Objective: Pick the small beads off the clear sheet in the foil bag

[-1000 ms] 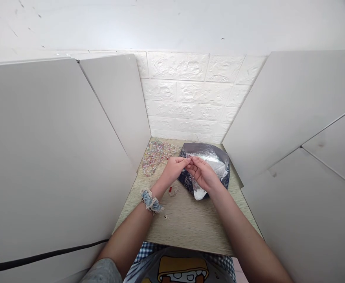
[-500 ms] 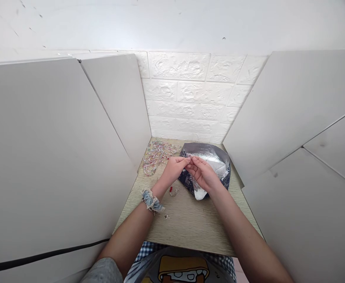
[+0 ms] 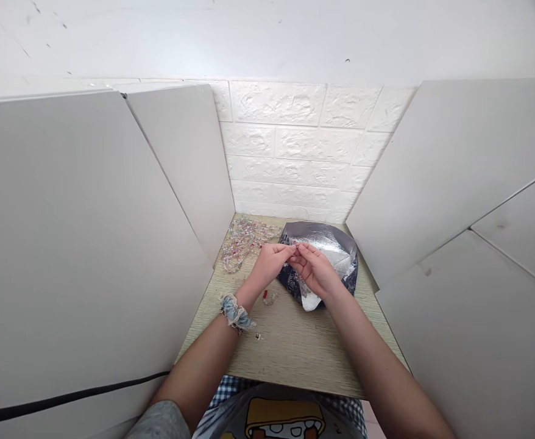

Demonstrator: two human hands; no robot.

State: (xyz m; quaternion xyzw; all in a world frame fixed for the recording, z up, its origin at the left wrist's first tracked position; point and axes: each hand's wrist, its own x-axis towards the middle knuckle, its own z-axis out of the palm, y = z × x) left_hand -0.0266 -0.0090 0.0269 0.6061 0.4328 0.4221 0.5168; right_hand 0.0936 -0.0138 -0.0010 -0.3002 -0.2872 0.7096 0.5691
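Observation:
My left hand (image 3: 273, 261) and my right hand (image 3: 314, 268) meet fingertip to fingertip above the near left part of a bag. Both are closed in a pinch, and what sits between the fingertips is too small to make out. The bag (image 3: 325, 235) has a shiny silver lining and a dark blue patterned outside, and it lies with its mouth spread. Left of my hands is a heap of beaded strands (image 3: 244, 238) in pale pink, clear and red. A short beaded piece (image 3: 271, 298) with red and clear beads lies nearer to me.
A tiny dark and white piece (image 3: 259, 336) lies on the wooden tabletop (image 3: 295, 353) by my left forearm. White panels (image 3: 180, 152) stand at both sides, with a white brick-patterned wall (image 3: 295, 140) behind. A black cable (image 3: 75, 395) runs at the lower left.

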